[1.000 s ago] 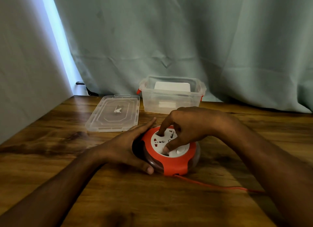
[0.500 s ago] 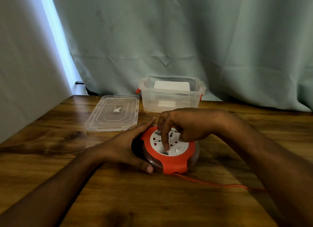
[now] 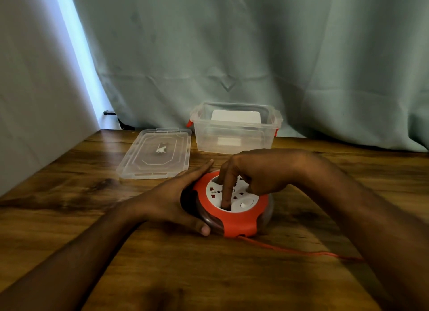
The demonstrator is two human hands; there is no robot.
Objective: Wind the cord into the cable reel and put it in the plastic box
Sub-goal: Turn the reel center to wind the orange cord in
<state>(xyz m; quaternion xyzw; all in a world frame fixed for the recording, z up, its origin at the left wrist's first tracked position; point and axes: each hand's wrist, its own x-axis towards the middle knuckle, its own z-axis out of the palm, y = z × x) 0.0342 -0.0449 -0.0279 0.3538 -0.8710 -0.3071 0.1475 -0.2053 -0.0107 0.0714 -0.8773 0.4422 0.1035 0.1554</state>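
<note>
wooden table (image 3: 69, 206) stands against a pale green curtain (image 3: 255, 55).

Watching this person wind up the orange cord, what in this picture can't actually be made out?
- The cord: its far end runs under the right forearm in the head view, so plug and remaining length are hidden.
- The cable reel: the left hand covers its left side, the right hand part of the socket face.
- The white item in the plastic box: blurred by the cloudy walls, unidentifiable.
- The mark on the lid: too small.
</note>
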